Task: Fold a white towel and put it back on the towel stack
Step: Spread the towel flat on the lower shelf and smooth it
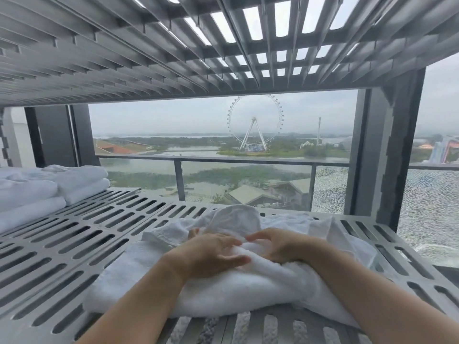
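A slotted grey metal shelf fills the lower half of the frame, and a second slotted shelf hangs close overhead. Between them, through the window, a Ferris wheel stands across the water at centre, behind a glass balcony railing.

The white towel lies rumpled on the lower shelf at lower centre, loosely bunched, with a flap standing up at its far edge. The towel stack sits on the same shelf at the left edge, neatly folded and well apart from the loose towel.

Both bare forearms reach in from the bottom of the frame and meet on top of the towel. The left hand rests on the cloth with its fingers stretched nearly straight toward the right and a ridge of towel running between fingers and thumb; I cannot tell whether it nips that ridge. The right hand has its fingers curled into the same ridge, gripping a fold. The fingertips of the two hands nearly touch.
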`<act>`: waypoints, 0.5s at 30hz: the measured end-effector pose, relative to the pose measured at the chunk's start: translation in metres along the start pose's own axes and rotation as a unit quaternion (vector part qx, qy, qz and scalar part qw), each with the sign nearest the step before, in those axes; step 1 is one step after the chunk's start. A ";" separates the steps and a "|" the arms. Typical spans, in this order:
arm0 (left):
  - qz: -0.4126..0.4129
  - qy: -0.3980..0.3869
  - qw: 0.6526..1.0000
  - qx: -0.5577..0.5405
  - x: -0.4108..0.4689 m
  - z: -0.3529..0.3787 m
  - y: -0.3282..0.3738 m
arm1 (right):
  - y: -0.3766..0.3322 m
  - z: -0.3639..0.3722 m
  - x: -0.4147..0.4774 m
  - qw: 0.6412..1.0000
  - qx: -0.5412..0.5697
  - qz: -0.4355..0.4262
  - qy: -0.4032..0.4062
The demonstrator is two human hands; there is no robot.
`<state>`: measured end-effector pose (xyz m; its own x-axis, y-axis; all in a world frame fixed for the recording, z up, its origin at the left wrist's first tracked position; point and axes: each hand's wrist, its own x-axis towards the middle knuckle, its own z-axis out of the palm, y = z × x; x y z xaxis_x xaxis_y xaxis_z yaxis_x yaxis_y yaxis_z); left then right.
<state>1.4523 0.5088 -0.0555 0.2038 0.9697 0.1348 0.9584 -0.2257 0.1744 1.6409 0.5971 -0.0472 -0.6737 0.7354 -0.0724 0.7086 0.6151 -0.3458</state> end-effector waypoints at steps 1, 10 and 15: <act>0.006 -0.005 1.000 0.000 -0.001 -0.001 0.000 | -0.001 -0.002 -0.001 1.000 -0.005 -0.004 0.015; 0.036 0.106 0.993 0.039 0.004 0.003 0.000 | -0.011 -0.009 -0.009 0.990 -0.031 0.019 0.138; -0.037 0.124 0.989 0.077 0.006 0.001 -0.010 | -0.004 -0.027 -0.019 0.915 -0.110 0.035 0.386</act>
<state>1.4442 0.5165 -0.0575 0.0957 0.9257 0.3659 0.9918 -0.1201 0.0444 1.6564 0.5884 -0.0192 -0.3358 0.7053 0.6243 0.8272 0.5378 -0.1627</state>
